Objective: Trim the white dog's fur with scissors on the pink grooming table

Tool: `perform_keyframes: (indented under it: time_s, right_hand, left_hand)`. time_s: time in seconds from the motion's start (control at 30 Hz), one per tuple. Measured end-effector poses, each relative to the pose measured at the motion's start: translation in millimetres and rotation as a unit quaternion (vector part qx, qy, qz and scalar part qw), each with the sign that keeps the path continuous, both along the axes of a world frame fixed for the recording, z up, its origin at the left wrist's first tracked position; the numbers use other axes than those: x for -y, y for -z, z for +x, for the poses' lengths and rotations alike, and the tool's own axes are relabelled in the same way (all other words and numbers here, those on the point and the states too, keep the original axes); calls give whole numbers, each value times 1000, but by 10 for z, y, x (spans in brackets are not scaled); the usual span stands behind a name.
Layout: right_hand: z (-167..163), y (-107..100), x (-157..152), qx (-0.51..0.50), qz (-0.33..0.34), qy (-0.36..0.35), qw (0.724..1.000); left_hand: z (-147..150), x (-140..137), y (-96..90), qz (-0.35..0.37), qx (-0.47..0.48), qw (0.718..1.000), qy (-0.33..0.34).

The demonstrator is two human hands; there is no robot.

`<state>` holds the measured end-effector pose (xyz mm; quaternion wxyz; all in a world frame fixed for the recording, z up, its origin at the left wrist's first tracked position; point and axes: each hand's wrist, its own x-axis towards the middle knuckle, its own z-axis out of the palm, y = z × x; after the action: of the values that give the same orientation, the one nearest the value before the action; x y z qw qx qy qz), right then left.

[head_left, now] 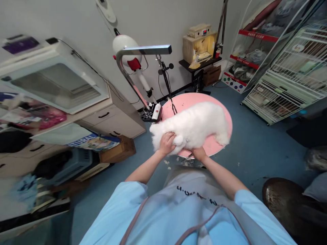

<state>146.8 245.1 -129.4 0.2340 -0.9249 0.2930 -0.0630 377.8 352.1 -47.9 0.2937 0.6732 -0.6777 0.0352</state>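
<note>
A fluffy white dog (pixel 201 119) stands on a round pink grooming table (pixel 184 101), its head to the left. My left hand (pixel 167 143) is closed on the fur at the dog's head, fingers curled over it. Low by the dog's chest, at the near table edge, is my right hand (pixel 199 153), closed around scissors (pixel 188 158). Their thin blades point left, and the dog's fur and my fingers partly hide them.
A metal grooming arm (pixel 145 50) rises over the table's left side, with a tool holder (pixel 148 116) and white bottle (pixel 156 111). Wire cages (pixel 281 92) stand right; a cabinet (pixel 114 115) stands left. Fur clippings (pixel 167 163) lie below the table edge.
</note>
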Motion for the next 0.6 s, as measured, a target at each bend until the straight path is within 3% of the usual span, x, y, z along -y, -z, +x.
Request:
perform_keyframes:
  time_s: [0.2,0.33,0.47,0.53,0.6]
  right_hand:
    - [76,-76,65,-115,17,-53,992]
    - [112,-202,23,-140,72,6,988]
    - [-7,-295,-251,-143,98,59,983]
    - [-97,-326,-446,-93,158,115,976]
    - [-163,-377,-620,9,276,157,948]
  left_hand:
    - [95,42,-34,-26,-116,993,-3]
    - [231,199,-203,42,-217,975,21]
    - [289,332,-344,92,-304,947,49]
    - [268,369,-393,111,-352,927,65]
    - [227,387,-431,126,-402,904,79]
